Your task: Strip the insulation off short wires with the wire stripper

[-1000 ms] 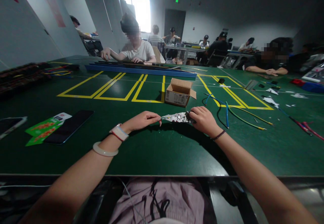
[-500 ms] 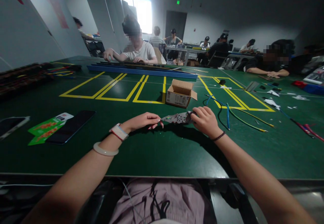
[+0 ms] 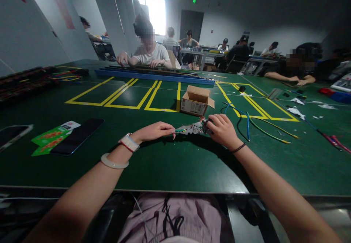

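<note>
I have the left hand (image 3: 158, 131) pinching a green wire (image 3: 179, 130) and, apart from it, the right hand (image 3: 223, 130) wrapped round the pliers (image 3: 195, 128); the wire lies at their jaws, above the table (image 3: 164, 171). From here I can't read the print on the box (image 3: 192, 106) beyond or the packet (image 3: 45, 136) at left.
</note>
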The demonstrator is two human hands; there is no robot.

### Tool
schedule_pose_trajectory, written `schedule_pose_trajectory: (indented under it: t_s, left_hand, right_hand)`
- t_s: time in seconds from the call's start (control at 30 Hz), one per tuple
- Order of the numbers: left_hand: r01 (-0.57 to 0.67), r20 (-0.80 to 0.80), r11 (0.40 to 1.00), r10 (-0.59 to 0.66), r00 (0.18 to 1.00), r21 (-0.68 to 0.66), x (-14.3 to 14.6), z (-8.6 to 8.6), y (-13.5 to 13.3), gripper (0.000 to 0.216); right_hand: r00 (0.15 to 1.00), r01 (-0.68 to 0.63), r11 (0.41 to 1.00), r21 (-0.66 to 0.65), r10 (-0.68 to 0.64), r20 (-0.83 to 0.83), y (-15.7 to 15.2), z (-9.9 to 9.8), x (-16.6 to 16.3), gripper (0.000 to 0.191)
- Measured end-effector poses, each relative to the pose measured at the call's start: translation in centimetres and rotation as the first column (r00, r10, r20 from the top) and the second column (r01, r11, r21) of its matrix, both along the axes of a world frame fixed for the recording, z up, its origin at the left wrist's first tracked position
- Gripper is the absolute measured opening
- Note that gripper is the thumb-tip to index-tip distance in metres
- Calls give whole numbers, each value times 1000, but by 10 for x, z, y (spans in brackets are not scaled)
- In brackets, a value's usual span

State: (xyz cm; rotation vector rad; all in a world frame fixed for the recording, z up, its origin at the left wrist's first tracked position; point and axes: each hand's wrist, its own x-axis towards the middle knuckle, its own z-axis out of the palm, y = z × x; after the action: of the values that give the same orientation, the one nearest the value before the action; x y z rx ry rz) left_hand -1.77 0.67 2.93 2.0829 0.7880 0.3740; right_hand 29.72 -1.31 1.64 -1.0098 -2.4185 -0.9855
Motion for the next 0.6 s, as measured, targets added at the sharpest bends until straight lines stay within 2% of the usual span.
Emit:
schedule_pose_trajectory:
  t_s: [0.17, 0.43, 0.6]
  left_hand:
    - [-5, -28, 1000, 5, 1000, 6, 0, 0, 0, 36]
    - [-11, -1, 1000, 11, 1000, 25, -1, 0, 0, 39]
    - [-23, 22, 999, 22, 1000, 25, -2, 1, -1, 34]
  right_hand:
    - [1000, 2, 999, -33, -2, 5, 1, -2, 0, 21]
    - [999, -33, 999, -10, 33, -31, 0, -3, 1, 18]
    - [998, -30, 996, -88, 25, -50, -1, -6, -1, 13]
